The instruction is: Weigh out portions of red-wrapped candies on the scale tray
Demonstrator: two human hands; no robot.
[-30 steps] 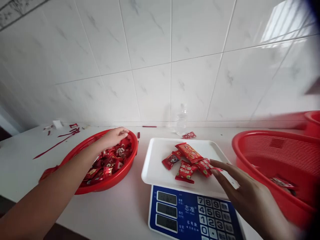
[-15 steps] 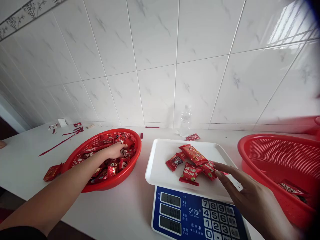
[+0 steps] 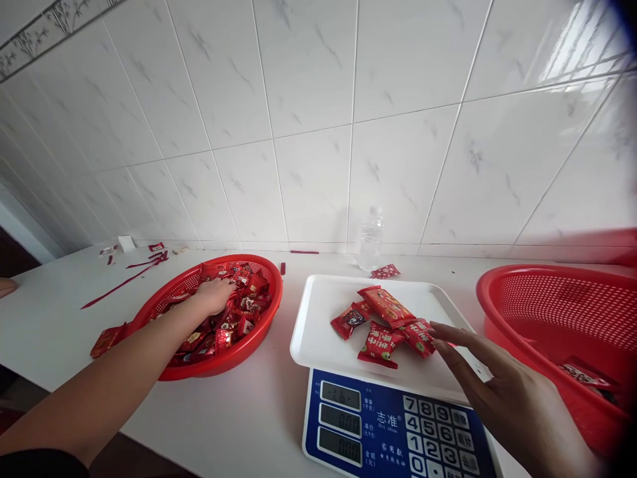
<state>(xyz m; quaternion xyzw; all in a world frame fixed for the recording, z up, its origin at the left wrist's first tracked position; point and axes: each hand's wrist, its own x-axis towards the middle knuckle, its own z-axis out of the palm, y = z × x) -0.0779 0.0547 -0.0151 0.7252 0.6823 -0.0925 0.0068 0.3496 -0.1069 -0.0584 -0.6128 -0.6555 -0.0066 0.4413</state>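
My left hand (image 3: pixel 217 294) reaches into a red plastic basket (image 3: pixel 275 318) heaped with small red wrapped snack packets (image 3: pixel 251 304). Its fingers are curled down together among them; the fingertips are hidden, so I cannot make out what they hold. My right hand (image 3: pixel 502 385) hovers over the right side of a white tray (image 3: pixel 318 299), its fingers stretched out and thumb apart. Those fingertips are at the edge of a red packet (image 3: pixel 419 336), perhaps touching it. Several packets lie together on the tray, including a larger orange-red one (image 3: pixel 387 306). Under the tray is a blue scale (image 3: pixel 393 425).
A second red basket (image 3: pixel 502 318), with a few packets low inside, stands at the right. Behind the tray are a clear plastic bottle (image 3: pixel 371 240) and a loose packet (image 3: pixel 385 271). Red ribbon (image 3: pixel 124 285) lies on the table at far left. A tiled wall (image 3: pixel 308 186) closes the back.
My left hand has shifted left within the basket, over the packets. My right hand stays almost in place, and the packets on the tray have not moved.
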